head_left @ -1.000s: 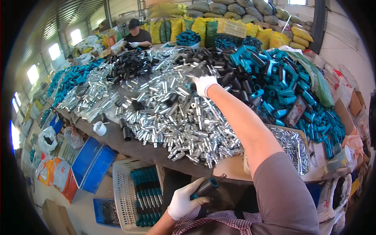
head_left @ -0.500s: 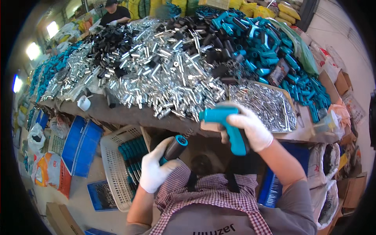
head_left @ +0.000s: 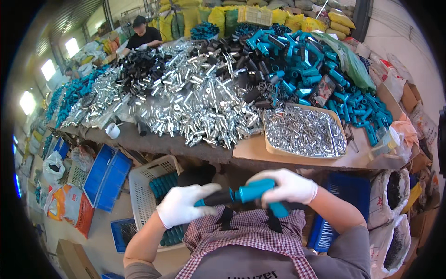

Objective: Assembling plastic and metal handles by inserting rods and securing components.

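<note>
Wears a checked apron (head_left: 227, 235) over a grey shirt on the near side of a crowded table (head_left: 186, 148). Grips a black cylinder (head_left: 218, 198) with a teal end in the white-gloved left hand (head_left: 186, 204), fingers wrapped around it. Clasps a teal pistol-shaped housing (head_left: 255, 190) in the white-gloved right hand (head_left: 292, 187), thumb and fingers closed over its body. Holds both pieces end to end over the near edge of the scene, between the two hands; cannot tell whether joined or merely touching. Has a white perforated crate (head_left: 139, 190) close by on the left, stocked with teal pieces (head_left: 172, 237), and a blue bin (head_left: 346, 195) on the right beside white sacks (head_left: 375, 195). Has also, farther left, a tilted blue crate (head_left: 109, 172) next to an orange-and-white sack (head_left: 69, 207). Faces, along the near side of the table, a cream tray (head_left: 297, 154) full of small silver pieces at right and a white cup (head_left: 112, 130) at left. Faces beyond these a broad heap of silver metal parts (head_left: 195, 107), black parts (head_left: 141, 69) behind, and piled teal parts (head_left: 297, 60) at far right. Appears across the heaps from a person in a black top (head_left: 145, 39) at far left, near yellow sacks (head_left: 216, 21)
</note>
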### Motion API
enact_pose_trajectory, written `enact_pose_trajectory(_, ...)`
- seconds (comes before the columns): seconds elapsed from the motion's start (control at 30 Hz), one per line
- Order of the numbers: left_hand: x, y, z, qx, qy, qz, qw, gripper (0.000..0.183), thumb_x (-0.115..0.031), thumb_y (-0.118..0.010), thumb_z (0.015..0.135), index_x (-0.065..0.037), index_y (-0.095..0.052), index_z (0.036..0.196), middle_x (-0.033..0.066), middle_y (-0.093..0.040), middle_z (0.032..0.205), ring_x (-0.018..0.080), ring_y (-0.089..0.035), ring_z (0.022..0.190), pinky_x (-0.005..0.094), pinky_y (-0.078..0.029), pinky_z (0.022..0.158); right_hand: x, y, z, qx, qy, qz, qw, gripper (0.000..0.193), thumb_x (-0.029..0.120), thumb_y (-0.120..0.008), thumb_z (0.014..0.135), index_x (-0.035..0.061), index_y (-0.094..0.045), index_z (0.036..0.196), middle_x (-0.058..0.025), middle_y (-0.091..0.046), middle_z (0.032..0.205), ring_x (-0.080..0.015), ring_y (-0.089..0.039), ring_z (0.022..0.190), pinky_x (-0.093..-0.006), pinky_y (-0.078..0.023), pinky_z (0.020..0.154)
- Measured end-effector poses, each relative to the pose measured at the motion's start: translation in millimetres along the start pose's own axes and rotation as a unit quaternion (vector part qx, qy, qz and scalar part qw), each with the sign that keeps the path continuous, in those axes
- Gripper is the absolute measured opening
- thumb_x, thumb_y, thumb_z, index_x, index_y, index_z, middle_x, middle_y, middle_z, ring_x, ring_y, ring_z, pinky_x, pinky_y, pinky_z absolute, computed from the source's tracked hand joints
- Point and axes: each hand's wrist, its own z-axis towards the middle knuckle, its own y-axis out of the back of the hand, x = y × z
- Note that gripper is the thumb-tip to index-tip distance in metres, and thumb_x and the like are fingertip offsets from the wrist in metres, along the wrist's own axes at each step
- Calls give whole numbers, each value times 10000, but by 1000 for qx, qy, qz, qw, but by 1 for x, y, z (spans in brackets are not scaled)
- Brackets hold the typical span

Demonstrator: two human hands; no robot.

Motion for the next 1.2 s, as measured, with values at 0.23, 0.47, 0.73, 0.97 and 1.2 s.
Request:
enact_pose_trajectory(0.23, 40, -38, 9, 318, 147, -425, 835, 847, -560, -751, 819, -30, -507, 1433, 41, -668, 960, 54, -586, 706, 232, -512, 615, -23, -35, -2, -35, 403, -672, 620, 337, 173, -555, 847, 144, -635, 1173, -27, -500, 765, -184, -562, 708, -383, -464, 777)
enact_pose_trajectory(0.47, 63, -77, 11, 443, 91, -418, 788, 1063, -772, -667, 746, 59, -506, 1389, 73, -632, 1166, 130, -558, 1033, 279, -482, 883, -27, -27, 5, 80, 523, -664, 528, 367, 202, -524, 875, 123, -631, 1217, -31, -547, 846, -181, -577, 774, -400, -465, 864)
enact_pose_trajectory(0.73, 16, -16, 27, 253, 14, -148, 956, 667, -443, -693, 871, -119, -515, 1426, 148, -678, 1217, 254, -661, 1089, 351, -505, 946, -46, -15, 5, -23, 316, -438, 841, 487, 150, -674, 848, 129, -580, 1325, -105, -672, 933, -239, -675, 773, -335, -544, 714)
enact_pose_trajectory(0.97, -12, 23, 35, 58, -234, 330, 912, 455, -207, -520, 934, -153, -486, 1384, 97, -621, 842, 271, -670, 736, 370, -547, 551, -71, -10, 13, 117, -48, 386, 914, 826, 261, -712, 845, -4, -308, 1514, -146, -607, 1078, -191, -614, 771, -380, -551, 786)
enact_pose_trajectory(1.2, -9, 157, 141, -13, 25, 240, 970, 628, -419, -676, 832, -86, -552, 1350, 191, -687, 1020, 362, -673, 956, 461, -548, 789, -85, -40, 44, 5, 94, 515, 852, 599, 307, -727, 824, 43, -450, 1284, -64, -539, 957, -150, -552, 754, -365, -493, 758)
